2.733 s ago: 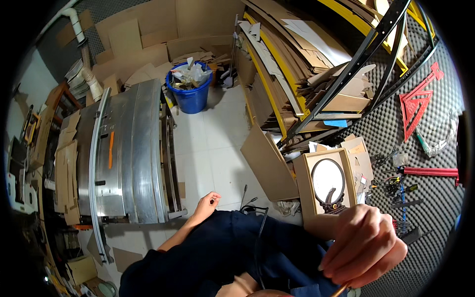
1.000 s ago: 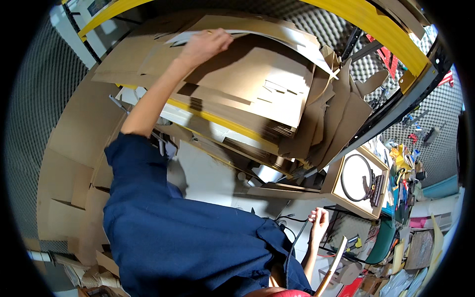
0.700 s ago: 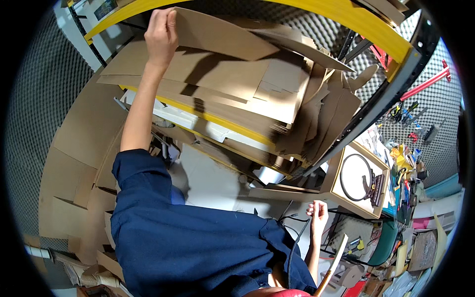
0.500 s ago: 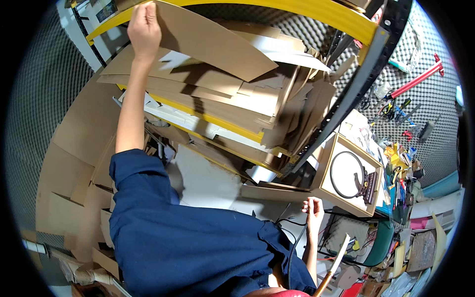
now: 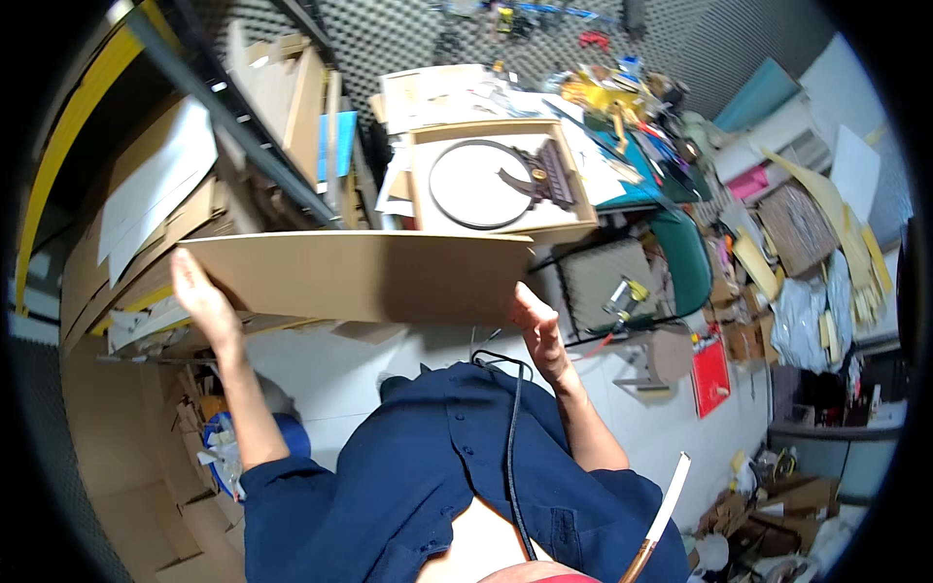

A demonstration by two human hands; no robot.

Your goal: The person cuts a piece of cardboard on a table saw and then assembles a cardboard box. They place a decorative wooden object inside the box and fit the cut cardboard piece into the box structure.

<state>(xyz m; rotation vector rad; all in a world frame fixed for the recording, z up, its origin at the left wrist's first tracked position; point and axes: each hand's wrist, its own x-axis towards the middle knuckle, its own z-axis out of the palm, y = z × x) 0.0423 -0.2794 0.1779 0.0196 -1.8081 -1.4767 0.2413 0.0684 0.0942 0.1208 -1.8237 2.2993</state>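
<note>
A long brown cardboard sheet [image 5: 321, 277] spans the space in front of my body, held between both hands. My left hand [image 5: 206, 303] presses on its left end, the fingers fairly straight and the thumb toward the lower edge. At the right end, my right hand [image 5: 540, 330] holds the sheet's edge with bent fingers. A dark shadow falls across the sheet's right half. Just beyond it stands an open cardboard box [image 5: 503, 130] with a black ring [image 5: 432, 185] and a dark purple-brown part [image 5: 559, 175] inside.
On the left a shelf rack with a dark upright [image 5: 228, 107] and yellow beam [image 5: 83, 107] carries stacked cardboard. A green chair [image 5: 685, 262] stands to the right of the box. Tools and clutter cover the teal table [image 5: 637, 189]. A black cable [image 5: 513, 428] hangs down my front.
My body has turned right, away from the rack. The cardboard sheet has come off the shelf in my left hand, and my right hand, free before, now holds its other end.
</note>
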